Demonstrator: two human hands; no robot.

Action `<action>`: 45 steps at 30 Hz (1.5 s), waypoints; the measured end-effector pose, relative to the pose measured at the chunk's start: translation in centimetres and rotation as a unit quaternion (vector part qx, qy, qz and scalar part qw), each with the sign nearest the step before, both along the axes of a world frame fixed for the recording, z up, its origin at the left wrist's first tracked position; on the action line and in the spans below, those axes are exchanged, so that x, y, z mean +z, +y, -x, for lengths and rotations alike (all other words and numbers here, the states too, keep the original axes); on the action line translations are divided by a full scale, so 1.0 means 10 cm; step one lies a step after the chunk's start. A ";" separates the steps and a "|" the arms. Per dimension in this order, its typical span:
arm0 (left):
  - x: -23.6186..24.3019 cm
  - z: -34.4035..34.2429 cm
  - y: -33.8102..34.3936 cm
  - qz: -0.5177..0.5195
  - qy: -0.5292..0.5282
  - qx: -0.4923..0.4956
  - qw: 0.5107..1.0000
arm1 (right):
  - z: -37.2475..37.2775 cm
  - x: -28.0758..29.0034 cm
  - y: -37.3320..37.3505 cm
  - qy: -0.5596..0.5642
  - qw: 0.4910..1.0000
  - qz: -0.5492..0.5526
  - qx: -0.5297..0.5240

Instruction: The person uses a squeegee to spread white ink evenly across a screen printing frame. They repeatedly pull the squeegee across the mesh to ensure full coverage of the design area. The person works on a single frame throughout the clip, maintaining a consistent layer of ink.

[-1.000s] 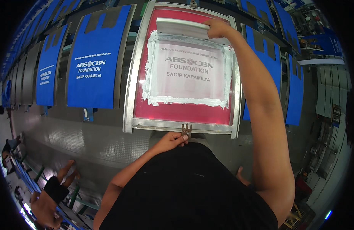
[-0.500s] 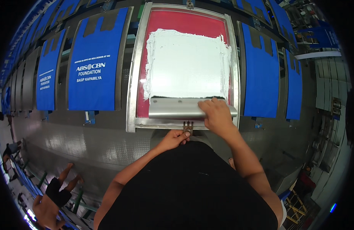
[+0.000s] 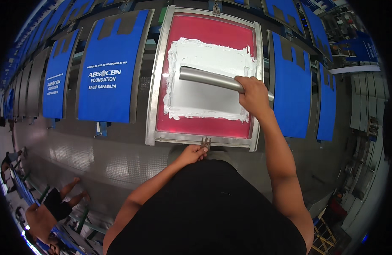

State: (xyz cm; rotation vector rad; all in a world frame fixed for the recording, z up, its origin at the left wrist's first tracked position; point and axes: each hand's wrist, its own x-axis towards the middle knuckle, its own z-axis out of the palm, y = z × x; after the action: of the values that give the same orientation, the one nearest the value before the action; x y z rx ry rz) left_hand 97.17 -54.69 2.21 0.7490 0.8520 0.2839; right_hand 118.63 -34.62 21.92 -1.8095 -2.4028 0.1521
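Squeegee (image 3: 213, 79) lies crosswise, right end in right hand (image 3: 254, 94)

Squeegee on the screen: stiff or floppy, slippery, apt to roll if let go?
Probably stiff: the squeegee stays straight with only the right hand gripping one end. Its smooth grey handle may be slippery near the white ink. The rounded handle might roll if laid down.

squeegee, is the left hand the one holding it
No, the right hand holds the squeegee over the white ink; the left hand rests at the frame's near edge.
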 end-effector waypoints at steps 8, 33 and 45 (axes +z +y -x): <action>0.16 0.14 0.16 -0.018 0.042 -0.078 0.996 | -0.16 -0.39 0.59 -0.030 0.998 -0.032 0.036; 1.06 0.67 1.48 -0.601 0.378 -0.073 0.700 | -0.28 -0.34 -0.96 -0.007 0.995 0.102 -0.011; 1.00 0.61 1.37 -0.658 0.316 0.013 0.683 | -0.19 -0.32 -1.05 -0.047 0.966 0.241 -0.078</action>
State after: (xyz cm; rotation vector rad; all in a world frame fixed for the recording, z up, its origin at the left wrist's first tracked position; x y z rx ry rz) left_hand 91.08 -41.00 12.19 2.3020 1.2668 0.7109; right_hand 120.54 -45.12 18.68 -2.2389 -2.4207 0.7033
